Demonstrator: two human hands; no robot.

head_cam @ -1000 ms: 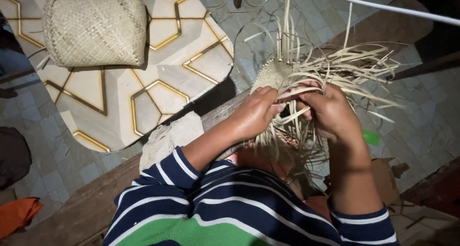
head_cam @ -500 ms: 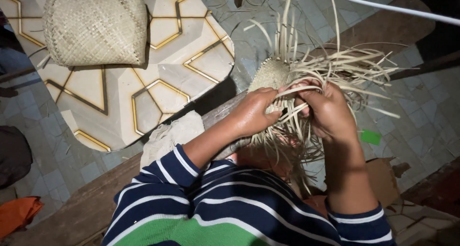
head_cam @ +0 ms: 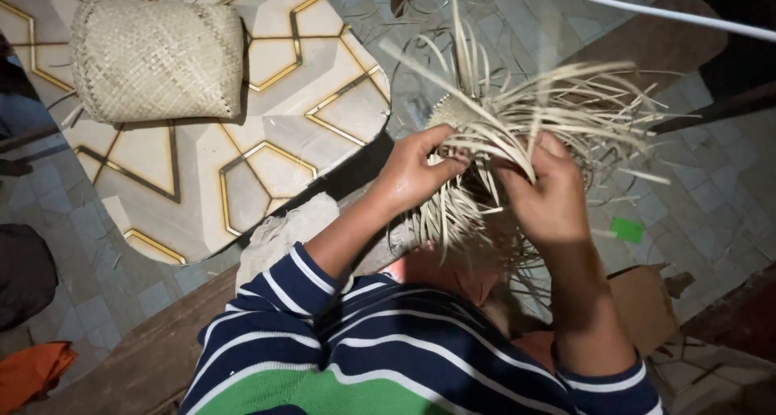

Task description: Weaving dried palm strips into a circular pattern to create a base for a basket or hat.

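Grey floor tiles lie below as my left hand and right hand each pinch springy, featherlight strips of the half-woven basket, gripping near its woven base.

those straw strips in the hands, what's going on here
A person in a striped top works a half-woven basket held up in front of them. The left hand pinches some of its loose pale strips, and the right hand grips others; many more fan out unwoven. A finished woven basket sits on the patterned table to the left. A small green piece lies on the tiled floor.
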